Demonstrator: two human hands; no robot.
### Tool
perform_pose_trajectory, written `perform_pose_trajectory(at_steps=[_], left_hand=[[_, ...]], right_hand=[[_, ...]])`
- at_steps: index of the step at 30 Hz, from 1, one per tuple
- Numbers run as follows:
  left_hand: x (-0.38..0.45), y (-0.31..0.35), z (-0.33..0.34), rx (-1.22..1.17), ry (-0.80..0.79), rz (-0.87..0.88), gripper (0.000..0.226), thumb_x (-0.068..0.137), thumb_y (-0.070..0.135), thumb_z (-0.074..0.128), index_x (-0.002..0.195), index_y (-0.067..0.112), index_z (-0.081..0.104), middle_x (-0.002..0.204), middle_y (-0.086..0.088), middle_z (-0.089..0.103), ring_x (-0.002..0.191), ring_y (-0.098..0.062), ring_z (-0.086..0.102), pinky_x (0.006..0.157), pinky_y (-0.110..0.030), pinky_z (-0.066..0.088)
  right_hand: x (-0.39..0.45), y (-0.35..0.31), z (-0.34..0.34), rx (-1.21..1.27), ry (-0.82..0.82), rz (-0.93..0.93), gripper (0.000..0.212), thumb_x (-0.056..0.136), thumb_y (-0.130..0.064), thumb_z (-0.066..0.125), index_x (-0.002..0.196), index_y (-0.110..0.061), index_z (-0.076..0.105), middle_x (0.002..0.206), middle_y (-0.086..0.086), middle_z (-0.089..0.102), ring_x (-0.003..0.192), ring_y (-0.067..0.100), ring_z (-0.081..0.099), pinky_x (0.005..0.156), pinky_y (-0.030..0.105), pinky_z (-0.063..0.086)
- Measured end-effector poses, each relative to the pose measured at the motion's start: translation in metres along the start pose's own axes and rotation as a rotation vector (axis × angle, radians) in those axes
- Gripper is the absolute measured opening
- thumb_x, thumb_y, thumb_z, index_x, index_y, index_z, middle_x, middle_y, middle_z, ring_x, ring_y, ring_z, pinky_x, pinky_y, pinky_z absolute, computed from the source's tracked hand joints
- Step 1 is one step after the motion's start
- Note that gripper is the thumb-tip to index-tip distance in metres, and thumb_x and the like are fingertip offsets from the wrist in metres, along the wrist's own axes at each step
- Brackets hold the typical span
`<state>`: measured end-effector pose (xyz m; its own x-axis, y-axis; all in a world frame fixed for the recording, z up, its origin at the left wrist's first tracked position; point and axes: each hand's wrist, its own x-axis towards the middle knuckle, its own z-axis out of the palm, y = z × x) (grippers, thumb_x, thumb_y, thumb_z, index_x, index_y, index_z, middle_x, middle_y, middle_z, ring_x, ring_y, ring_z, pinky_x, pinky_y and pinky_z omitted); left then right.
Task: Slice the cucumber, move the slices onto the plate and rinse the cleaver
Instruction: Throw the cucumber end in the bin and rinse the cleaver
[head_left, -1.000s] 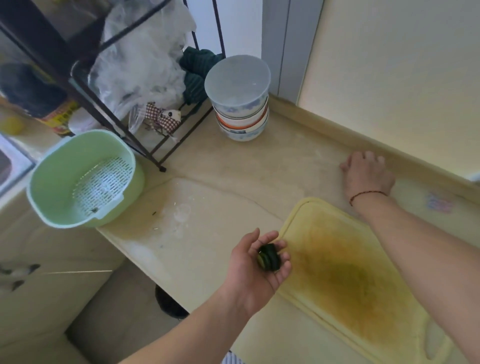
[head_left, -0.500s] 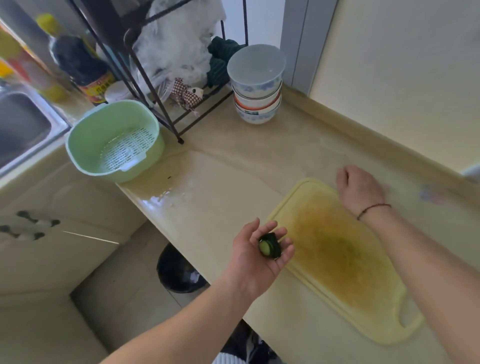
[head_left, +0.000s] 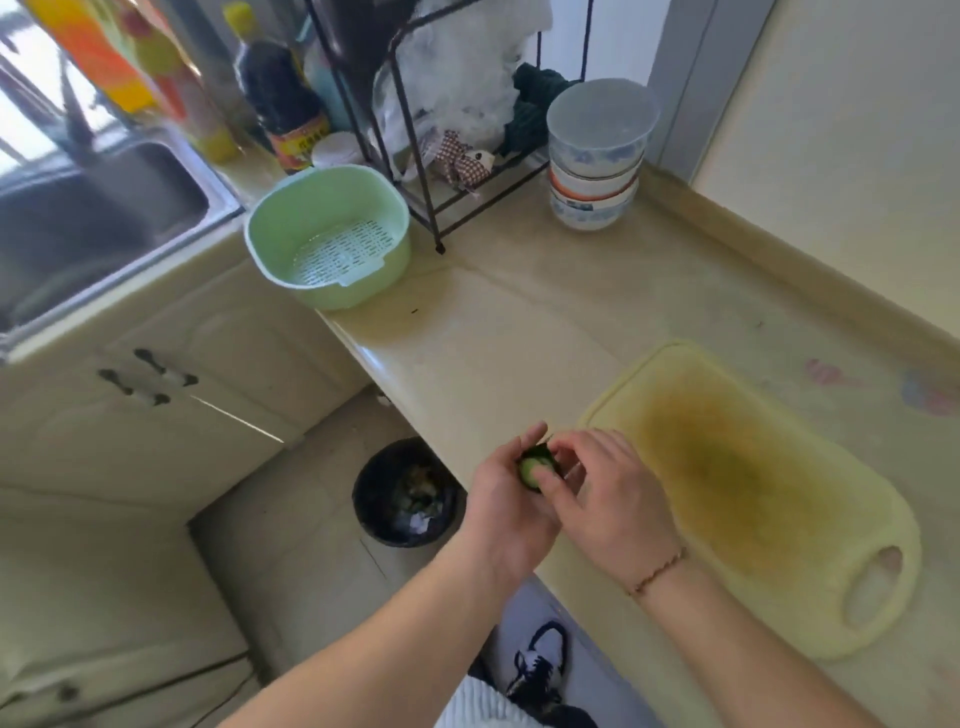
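Observation:
A short green cucumber piece (head_left: 531, 466) lies in the palm of my left hand (head_left: 506, 499), whose fingers curl up around it, just off the counter's front edge. My right hand (head_left: 605, 499) has come over it and its fingertips pinch the same piece. The stained yellow cutting board (head_left: 769, 483) lies bare on the counter to the right of both hands. No cleaver, plate or cut slices are in view.
A green colander basket (head_left: 332, 234) sits at the counter corner beside a steel sink (head_left: 98, 218). Stacked bowls under a plastic lid (head_left: 597, 156), a wire rack (head_left: 452, 156) and sauce bottles (head_left: 280, 98) stand behind. A black waste bin (head_left: 408, 493) is on the floor below my hands.
My right hand left the far end of the cutting board and came to my left hand, taking hold of the cucumber piece. The view swung left, showing the sink and bin.

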<state>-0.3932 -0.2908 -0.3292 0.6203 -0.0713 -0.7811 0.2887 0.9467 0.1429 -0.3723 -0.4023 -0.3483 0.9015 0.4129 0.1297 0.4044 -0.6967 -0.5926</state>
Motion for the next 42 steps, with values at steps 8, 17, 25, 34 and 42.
perform_pose_trajectory(at_steps=[8,17,25,34,42], left_hand=[[-0.025,0.089,-0.086,-0.081,0.114,0.265,0.032,0.095,0.015,0.062,0.122,-0.001,0.066,0.124,-0.023,0.066,0.117,-0.033,0.064,0.098,-0.042,0.053],[0.002,0.180,-0.170,-0.011,0.249,0.205,0.073,0.105,0.055,0.023,0.158,0.011,0.000,0.166,-0.010,0.006,0.153,-0.023,0.010,0.123,-0.040,0.010],[0.027,0.206,-0.198,0.201,0.454,0.212,0.050,0.105,0.043,0.044,0.142,0.011,0.050,0.134,-0.008,0.059,0.121,-0.027,0.058,0.095,-0.038,0.050],[0.005,0.159,-0.077,0.815,0.240,0.555,0.031,0.101,0.025,0.058,0.072,0.013,0.058,0.061,0.006,0.055,0.062,-0.011,0.053,0.062,-0.024,0.047],[0.014,-0.007,0.016,1.292,-0.325,0.541,0.022,0.096,-0.002,0.056,0.091,0.020,0.061,0.080,0.006,0.061,0.067,-0.013,0.056,0.063,-0.024,0.047]], right_hand=[[0.033,-0.096,0.087,0.248,-0.358,0.098,0.032,0.085,-0.033,0.068,0.115,-0.031,0.059,0.104,-0.017,0.063,0.094,0.003,0.058,0.080,0.010,0.042],[0.075,-0.120,0.199,0.611,-0.598,0.714,0.015,0.099,-0.016,0.053,0.106,-0.006,0.062,0.080,0.007,0.067,0.068,0.017,0.065,0.068,0.030,0.057],[0.081,-0.111,0.203,0.459,-0.622,0.666,0.018,0.098,-0.011,0.048,0.092,-0.005,0.064,0.074,0.004,0.064,0.059,0.013,0.056,0.053,0.019,0.047],[0.050,-0.109,0.101,0.807,-0.513,0.636,0.053,0.103,-0.041,0.029,0.062,-0.011,0.045,0.041,-0.003,0.041,0.047,0.020,0.055,0.057,0.026,0.049],[-0.044,-0.019,-0.035,0.863,0.146,0.787,0.025,0.095,0.004,0.050,0.099,-0.018,0.062,0.079,-0.001,0.064,0.061,0.016,0.058,0.051,0.029,0.043]])
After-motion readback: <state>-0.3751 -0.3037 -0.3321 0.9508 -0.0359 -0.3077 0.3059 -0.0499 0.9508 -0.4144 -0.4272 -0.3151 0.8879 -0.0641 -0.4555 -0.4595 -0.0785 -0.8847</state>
